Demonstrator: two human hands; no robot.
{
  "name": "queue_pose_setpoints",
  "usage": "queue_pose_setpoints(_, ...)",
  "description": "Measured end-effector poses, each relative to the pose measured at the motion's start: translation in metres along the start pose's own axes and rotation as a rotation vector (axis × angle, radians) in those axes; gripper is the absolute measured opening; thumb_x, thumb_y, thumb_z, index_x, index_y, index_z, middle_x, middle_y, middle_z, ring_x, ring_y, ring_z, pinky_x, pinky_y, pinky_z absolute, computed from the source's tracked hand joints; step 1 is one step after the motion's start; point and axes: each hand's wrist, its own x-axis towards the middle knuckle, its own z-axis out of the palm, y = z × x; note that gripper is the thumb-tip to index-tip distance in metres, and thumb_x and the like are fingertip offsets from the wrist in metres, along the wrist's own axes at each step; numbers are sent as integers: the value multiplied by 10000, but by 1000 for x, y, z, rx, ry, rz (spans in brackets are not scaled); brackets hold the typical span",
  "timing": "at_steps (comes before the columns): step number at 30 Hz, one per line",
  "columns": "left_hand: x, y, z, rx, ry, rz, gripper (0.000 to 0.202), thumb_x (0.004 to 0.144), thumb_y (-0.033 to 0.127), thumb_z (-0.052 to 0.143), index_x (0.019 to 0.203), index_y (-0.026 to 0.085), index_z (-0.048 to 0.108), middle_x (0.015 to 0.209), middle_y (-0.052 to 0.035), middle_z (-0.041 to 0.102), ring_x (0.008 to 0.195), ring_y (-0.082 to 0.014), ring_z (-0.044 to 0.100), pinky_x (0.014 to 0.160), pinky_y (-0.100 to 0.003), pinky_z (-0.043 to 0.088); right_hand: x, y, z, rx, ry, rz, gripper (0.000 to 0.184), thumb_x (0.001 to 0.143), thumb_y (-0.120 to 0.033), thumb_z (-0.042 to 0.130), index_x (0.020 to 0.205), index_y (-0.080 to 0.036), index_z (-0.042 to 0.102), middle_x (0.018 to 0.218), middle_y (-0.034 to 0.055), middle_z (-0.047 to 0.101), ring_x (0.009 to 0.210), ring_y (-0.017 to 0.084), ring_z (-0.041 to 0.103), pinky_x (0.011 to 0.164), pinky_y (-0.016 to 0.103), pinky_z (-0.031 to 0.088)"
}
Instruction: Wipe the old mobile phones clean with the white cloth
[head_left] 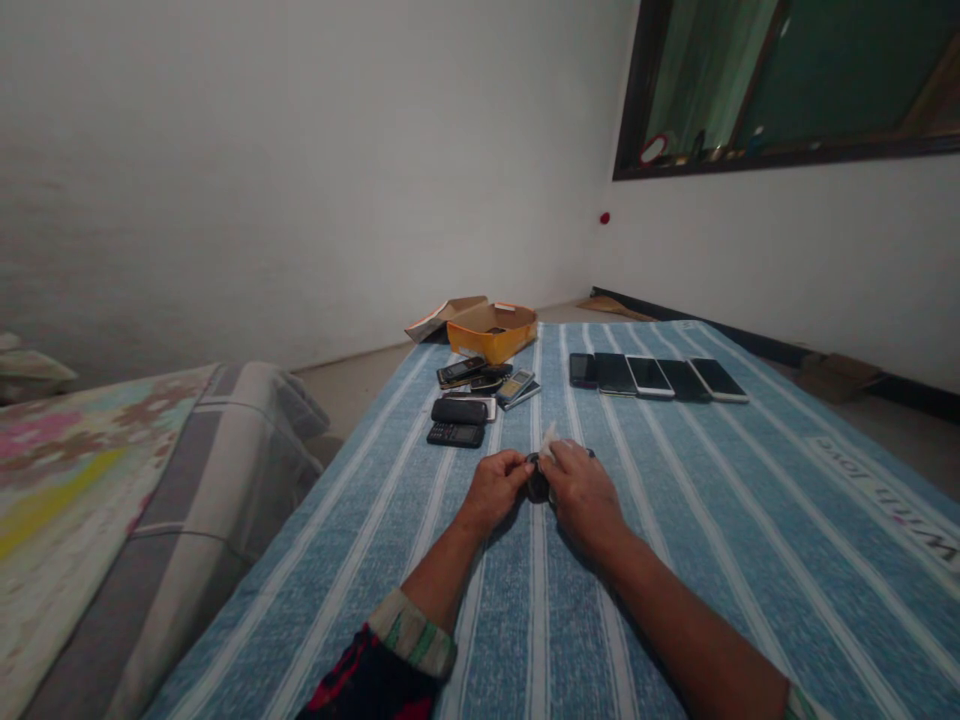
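Over the middle of the striped cloth, my left hand (495, 490) pinches the left edge of a small black object (538, 487), likely a phone, mostly covered by my fingers. My right hand (583, 495) is closed around a crumpled white tissue (548, 440) and presses it against the black object. Just beyond my left hand lie a black keypad phone (455, 434) and a dark phone-shaped piece (459, 410). Farther back is a loose pile of older phones (516, 386).
An orange box (491, 345) with its lid (446, 318) beside it stands at the far end. Several smartphones lie in a row at the right, among them a white-edged one (649, 377). A bed or couch (202, 520) with a patterned cover borders the left side.
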Motion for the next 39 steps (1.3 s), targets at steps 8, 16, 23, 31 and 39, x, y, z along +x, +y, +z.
queue_pose_setpoints(8,0,0,-1,-3,14,2,192,665,324,700,631,152,624,536,25,547,515,-111,477,517,-238,372,-1,-8,-3,-83,27,3,260,926,-144,503,1147,-163,638,1244,133,586,1111,276,465,829,362,377)
queue_pose_setpoints(16,2,1,0,-22,17,-12,200,661,327,707,632,144,631,542,20,565,508,-108,487,518,-240,382,4,-11,-7,-101,16,26,257,961,-197,479,1161,-194,641,1237,127,590,1103,270,475,819,366,369)
queue_pose_setpoints(23,0,3,2,-43,25,-16,217,644,336,728,625,152,614,518,21,572,490,-117,514,517,-247,399,3,-11,-3,-85,48,57,246,942,-190,505,1140,-169,650,1162,143,602,1065,275,478,826,367,375)
queue_pose_setpoints(31,1,3,2,-48,34,-28,201,656,326,716,620,153,620,515,27,562,486,-109,507,520,-245,398,3,-8,-2,-69,74,65,251,950,-180,482,1135,-198,650,1180,122,608,1084,264,480,867,369,380)
queue_pose_setpoints(39,0,4,0,-46,35,-40,218,666,338,721,621,148,623,524,8,583,491,-115,513,514,-244,392,0,-15,9,-17,110,-48,268,947,-143,469,1156,-139,637,1279,157,583,1159,276,465,962,410,362)
